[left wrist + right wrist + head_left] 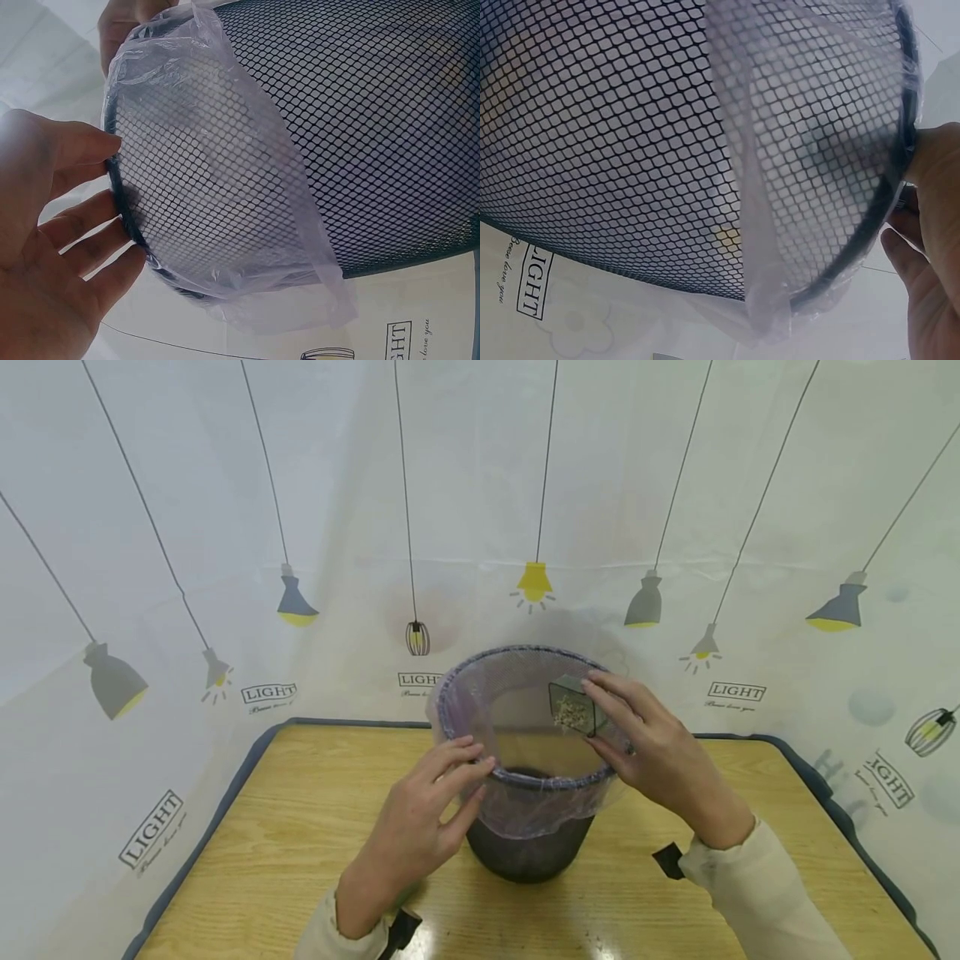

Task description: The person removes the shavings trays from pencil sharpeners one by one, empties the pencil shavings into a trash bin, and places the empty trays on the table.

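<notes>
A black mesh wastebasket [534, 852] stands upright on the table, lined with a thin purplish plastic bag [517, 814] folded over its rim. My left hand [423, 814] holds the near left of the rim. In the left wrist view, that hand's thumb [86, 142] lies outside the rim and a fingertip shows dark through the mesh inside. Over the right side of the opening, my right hand [660, 756] pinches a small dark square box [572, 704], its open face tilted toward the basket. Pale, crumbly bits like shavings [573, 714] lie in it. In the right wrist view the wastebasket [615, 135] mostly hides the box.
The wood-grain table [330, 777] has a dark edging strip [352, 722]. Behind and at both sides hangs a white cloth [480, 485] printed with lamps and the word LIGHT. Near each sleeve is a small black piece [669, 861].
</notes>
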The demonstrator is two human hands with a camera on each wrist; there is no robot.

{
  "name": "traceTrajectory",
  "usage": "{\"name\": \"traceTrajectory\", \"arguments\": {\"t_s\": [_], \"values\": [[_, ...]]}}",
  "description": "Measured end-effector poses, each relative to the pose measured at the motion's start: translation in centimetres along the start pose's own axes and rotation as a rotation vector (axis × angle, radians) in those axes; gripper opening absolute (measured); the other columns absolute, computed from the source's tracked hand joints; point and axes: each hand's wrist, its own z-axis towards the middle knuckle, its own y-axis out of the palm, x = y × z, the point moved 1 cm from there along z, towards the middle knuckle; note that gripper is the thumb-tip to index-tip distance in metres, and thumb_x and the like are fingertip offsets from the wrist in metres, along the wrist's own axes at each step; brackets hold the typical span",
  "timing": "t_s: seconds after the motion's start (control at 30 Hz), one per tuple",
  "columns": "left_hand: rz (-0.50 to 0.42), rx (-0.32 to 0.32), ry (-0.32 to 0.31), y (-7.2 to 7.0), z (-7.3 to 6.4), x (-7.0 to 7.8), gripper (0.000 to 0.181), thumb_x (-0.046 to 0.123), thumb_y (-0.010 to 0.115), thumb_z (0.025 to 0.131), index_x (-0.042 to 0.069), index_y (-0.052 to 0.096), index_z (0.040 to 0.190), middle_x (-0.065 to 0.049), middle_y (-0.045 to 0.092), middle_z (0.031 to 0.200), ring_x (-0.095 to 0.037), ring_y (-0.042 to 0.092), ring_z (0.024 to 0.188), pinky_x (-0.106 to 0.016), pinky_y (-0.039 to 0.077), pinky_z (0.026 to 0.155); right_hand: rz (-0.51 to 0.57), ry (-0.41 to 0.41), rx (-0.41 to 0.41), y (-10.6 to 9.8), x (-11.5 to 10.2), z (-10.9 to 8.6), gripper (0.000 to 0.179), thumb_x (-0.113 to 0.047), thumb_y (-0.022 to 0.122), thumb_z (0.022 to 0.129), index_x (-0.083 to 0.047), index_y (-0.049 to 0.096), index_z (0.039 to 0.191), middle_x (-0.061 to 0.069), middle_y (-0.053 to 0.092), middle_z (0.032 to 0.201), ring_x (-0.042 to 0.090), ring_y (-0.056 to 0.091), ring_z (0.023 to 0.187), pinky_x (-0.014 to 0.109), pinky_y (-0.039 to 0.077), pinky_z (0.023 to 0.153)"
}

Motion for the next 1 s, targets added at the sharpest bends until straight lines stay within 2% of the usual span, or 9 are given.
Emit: {"name": "traceTrajectory", "arguments": {"t_s": [0.53, 0.9, 1.0], "values": [[-0.003, 0.001, -0.011, 0.07, 0.00, -0.05, 0.033, 0.005, 0.076, 0.084, 0.005, 0.071, 0.116, -0.013, 0.066, 0.121, -0.028, 0.059, 0.122, -0.038, 0.050, 0.101, 0.001, -0.023, -0.015, -0.01, -0.13, 0.18, 0.051, -0.031, 0.040, 0.105, 0.004, 0.050, 0.141, 0.024, 0.046, 0.143, 0.037, 0.049, 0.129, 0.017, 0.027, 0.115], [0.000, 0.010, -0.008, 0.11, -0.01, -0.04, 0.033, 0.005, 0.076, 0.084, 0.006, 0.070, 0.117, -0.013, 0.065, 0.121, -0.029, 0.059, 0.122, -0.039, 0.050, 0.101, -0.040, -0.032, -0.032, 0.04, -0.24, 0.08, 0.046, -0.026, 0.037, 0.107, 0.001, 0.050, 0.142, 0.021, 0.045, 0.146, 0.035, 0.050, 0.126, 0.020, 0.036, 0.109], [0.000, 0.013, -0.007, 0.11, -0.01, -0.03, 0.033, 0.005, 0.076, 0.084, 0.006, 0.070, 0.116, -0.013, 0.065, 0.121, -0.029, 0.059, 0.122, -0.039, 0.050, 0.101, -0.042, -0.037, -0.039, 0.04, -0.25, 0.06, 0.041, -0.015, 0.047, 0.104, 0.001, 0.050, 0.142, 0.021, 0.045, 0.146, 0.036, 0.050, 0.128, 0.021, 0.035, 0.112]]}}
